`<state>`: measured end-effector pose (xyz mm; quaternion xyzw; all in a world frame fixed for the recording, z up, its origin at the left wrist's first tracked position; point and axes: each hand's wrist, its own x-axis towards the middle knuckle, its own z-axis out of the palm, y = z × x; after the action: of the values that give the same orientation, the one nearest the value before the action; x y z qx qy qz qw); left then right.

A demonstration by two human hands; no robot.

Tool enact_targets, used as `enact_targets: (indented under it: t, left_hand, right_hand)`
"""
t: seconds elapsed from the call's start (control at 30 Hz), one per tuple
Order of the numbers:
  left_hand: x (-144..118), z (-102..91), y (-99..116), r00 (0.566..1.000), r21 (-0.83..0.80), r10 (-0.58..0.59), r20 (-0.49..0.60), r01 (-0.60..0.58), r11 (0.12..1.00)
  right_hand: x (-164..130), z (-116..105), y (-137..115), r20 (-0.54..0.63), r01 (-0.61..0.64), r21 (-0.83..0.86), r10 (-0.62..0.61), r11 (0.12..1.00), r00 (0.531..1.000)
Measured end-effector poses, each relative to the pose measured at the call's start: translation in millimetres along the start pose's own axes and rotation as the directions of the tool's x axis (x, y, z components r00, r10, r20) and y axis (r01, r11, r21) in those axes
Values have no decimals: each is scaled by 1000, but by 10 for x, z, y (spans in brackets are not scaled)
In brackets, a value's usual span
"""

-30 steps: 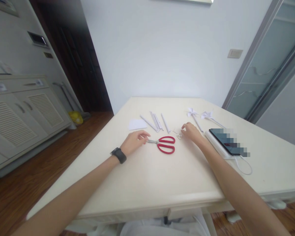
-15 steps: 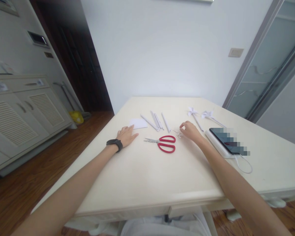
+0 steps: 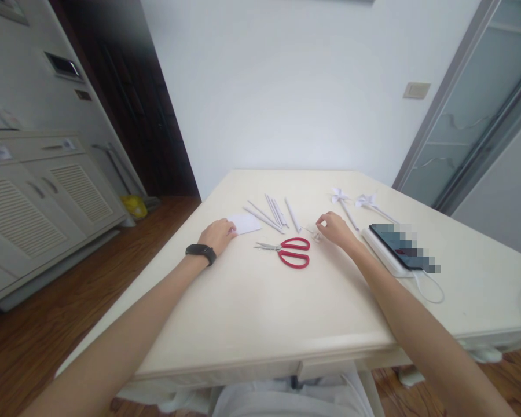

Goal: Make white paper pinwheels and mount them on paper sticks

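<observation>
My left hand point(image 3: 217, 236), with a black band on its wrist, has its fingers curled over the near left end of a flat white paper sheet point(image 3: 246, 222). My right hand point(image 3: 332, 227) rests on the table with bent fingers, touching a small tangle of thin pale pieces point(image 3: 315, 234). Its fingertips hide whether a piece is between them. Red-handled scissors point(image 3: 293, 252) lie between the hands, blades pointing left and slightly apart. Behind them lie several thin white paper sticks point(image 3: 276, 211) and a thicker white tube point(image 3: 293, 214).
Two white paper pinwheels on sticks, one point(image 3: 341, 196) beside the other point(image 3: 366, 201), lie at the back right. A phone point(image 3: 393, 246) on a white block with a cable point(image 3: 436, 289) is right of my right arm. The cream table point(image 3: 252, 313) meets a wall behind.
My left hand's fingers have gone from spread out to curled at the paper sheet. The leftmost sticks have shifted and now show as two apart. My right hand stays nearly still.
</observation>
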<state>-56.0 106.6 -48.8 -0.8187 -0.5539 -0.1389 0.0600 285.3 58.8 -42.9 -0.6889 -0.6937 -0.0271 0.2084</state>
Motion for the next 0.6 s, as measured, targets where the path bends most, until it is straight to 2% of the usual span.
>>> enact_targets:
  t: [0.27,0.6]
  left_hand:
    - [-34,-112,19,1000,-78,-18,19,20,997]
    - [-34,-135,-11,999,-124,-43,27,46,991]
  right_hand:
    - [-16,-16,-9,2,2,9,-2,1000,1000]
    - [-20,-17,-10,15,-4,0,4,1000,1000]
